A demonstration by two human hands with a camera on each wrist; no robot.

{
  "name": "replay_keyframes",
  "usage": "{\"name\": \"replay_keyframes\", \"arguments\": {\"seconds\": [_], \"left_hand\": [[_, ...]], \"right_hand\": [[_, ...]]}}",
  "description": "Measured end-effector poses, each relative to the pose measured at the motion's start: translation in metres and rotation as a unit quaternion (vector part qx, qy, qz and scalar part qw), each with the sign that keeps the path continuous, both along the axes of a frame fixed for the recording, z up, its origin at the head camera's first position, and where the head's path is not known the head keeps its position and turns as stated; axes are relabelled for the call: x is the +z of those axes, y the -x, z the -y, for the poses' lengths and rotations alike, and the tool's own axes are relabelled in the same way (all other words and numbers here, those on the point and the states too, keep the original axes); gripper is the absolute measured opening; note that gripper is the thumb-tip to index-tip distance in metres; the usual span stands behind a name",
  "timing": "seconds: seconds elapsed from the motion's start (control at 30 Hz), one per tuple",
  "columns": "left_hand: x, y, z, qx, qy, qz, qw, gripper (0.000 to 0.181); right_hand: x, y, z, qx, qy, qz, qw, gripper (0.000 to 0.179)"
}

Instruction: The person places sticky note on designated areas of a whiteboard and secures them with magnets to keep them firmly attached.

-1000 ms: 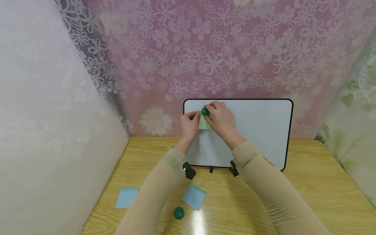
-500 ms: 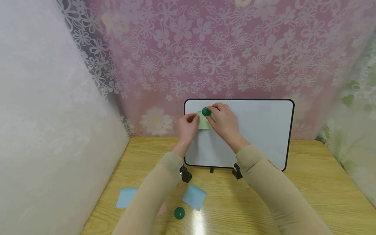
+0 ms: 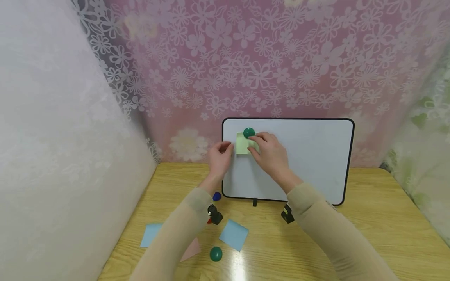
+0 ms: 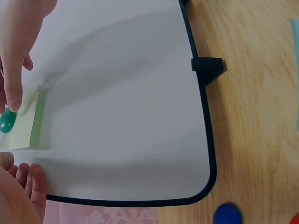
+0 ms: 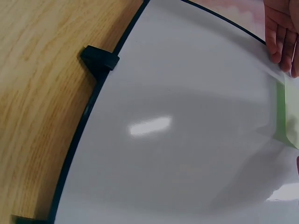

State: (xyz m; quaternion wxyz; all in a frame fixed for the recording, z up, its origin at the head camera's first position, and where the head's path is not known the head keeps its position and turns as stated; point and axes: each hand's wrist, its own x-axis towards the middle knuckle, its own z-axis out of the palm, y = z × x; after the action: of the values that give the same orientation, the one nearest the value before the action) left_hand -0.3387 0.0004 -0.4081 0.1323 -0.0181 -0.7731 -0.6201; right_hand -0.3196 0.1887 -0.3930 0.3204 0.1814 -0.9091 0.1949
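Note:
A pale green sticky note (image 3: 241, 145) hangs on the upper left of a black-framed whiteboard (image 3: 313, 160). Over the note's top edge sits a round green magnet (image 3: 249, 132). My right hand (image 3: 272, 156) is at its lower right; in the left wrist view a fingertip touches the magnet's edge (image 4: 7, 121), and the thumb stays apart from it, lower down over the note. To the left of the note, my left hand (image 3: 220, 159) has its fingers loosely bent, with nothing held. The note's lower edge (image 4: 36, 121) stands slightly off the board.
On the wooden table (image 3: 267, 253) lie a second green magnet (image 3: 216, 254), blue sticky notes (image 3: 234, 235) and a pink note (image 3: 191, 249) partly under the left sleeve. A blue magnet (image 3: 217, 196) and a red piece (image 3: 209, 221) show beside the left wrist camera. Dark feet (image 5: 98, 60) support the board.
My left hand has let go of the note's left edge and drawn left and down. The right thumb and finger have slid off the magnet toward its lower right; the magnet stays on the note.

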Motion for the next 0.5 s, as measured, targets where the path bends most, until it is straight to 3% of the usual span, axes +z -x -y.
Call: {"name": "replay_keyframes", "arguments": {"seconds": [0.3, 0.5], "left_hand": [[-0.013, -0.008, 0.014, -0.019, 0.011, -0.038, 0.999, 0.017], [-0.024, -0.023, 0.025, -0.047, -0.005, -0.026, 0.9985, 0.019]], "right_hand": [[-0.019, -0.013, 0.002, 0.027, 0.043, -0.017, 0.9986, 0.031], [-0.035, -0.029, 0.006, 0.057, 0.074, -0.012, 0.9955, 0.03]]}}
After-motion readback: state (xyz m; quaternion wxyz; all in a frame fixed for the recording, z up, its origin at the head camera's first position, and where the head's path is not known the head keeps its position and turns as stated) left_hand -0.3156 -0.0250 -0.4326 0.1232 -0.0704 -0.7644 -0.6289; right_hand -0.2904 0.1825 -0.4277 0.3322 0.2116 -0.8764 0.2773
